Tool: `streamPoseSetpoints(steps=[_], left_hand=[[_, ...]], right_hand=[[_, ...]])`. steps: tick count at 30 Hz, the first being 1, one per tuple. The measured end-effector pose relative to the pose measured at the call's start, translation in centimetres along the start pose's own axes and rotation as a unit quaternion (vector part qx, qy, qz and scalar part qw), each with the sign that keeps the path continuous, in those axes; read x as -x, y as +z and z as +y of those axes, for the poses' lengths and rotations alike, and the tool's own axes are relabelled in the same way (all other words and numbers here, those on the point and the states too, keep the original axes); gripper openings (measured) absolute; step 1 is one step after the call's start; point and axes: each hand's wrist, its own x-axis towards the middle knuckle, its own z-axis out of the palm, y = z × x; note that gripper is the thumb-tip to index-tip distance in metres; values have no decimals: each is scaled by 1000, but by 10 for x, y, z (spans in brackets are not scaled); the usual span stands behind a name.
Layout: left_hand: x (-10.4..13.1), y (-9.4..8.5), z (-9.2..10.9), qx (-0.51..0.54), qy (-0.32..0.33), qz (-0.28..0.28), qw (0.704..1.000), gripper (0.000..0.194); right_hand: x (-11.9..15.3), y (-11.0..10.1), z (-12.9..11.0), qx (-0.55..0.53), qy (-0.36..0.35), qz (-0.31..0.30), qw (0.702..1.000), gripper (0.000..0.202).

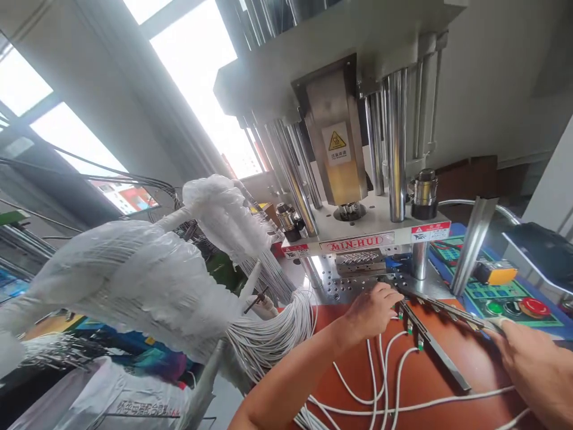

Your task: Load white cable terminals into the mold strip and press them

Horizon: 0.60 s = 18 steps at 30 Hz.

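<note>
"White cables [280,334] hang in a thick bundle at the left. What comes after them?"

"The left hand [375,307], fingers bent close together at the far end of a dark bar [441,356]. I cannot tell whether it pinches anything; the fingertips are partly hidden."

"So where does the bar lie?"

"On the orange-red worktop [423,383], running from that hand toward the person."

"And further right?"

"A metal strip [447,310] slants away beside the bar, its near end pinched by the right hand [530,351], thumb on top."
</note>
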Motion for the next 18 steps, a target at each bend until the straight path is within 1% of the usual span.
streamPoseSetpoints(steps=[2, 4, 6, 8, 10, 14, 16, 18], left_hand=[[-12, 6, -15, -24, 44, -41, 998, 41], [-20, 8, -27, -53, 58, -73, 994, 43], [-24, 8, -34, -69, 63, -91, 991, 42], [-25, 7, -38, -73, 67, -96, 990, 39], [-23, 4, -38, -75, 64, -99, 990, 35], [-10, -4, -34, -88, 27, -124, 988, 32], [-2, -7, -33, -80, 14, -130, 988, 30], [4, -8, -36, -59, 14, -130, 990, 30]], right_hand=[[-8, 0, -19, -23, 7, -31, 999, 37], [-13, 2, -32, -30, -12, -61, 998, 37], [-16, 6, -40, -26, -32, -73, 996, 36], [-19, 11, -45, -18, -53, -73, 996, 32], [-22, 13, -48, -3, -74, -74, 995, 28], [-22, 10, -58, 22, -95, -90, 991, 20], [-17, 8, -64, 12, -97, -75, 992, 16], [-9, 7, -71, -22, -127, -52, 990, 25]])
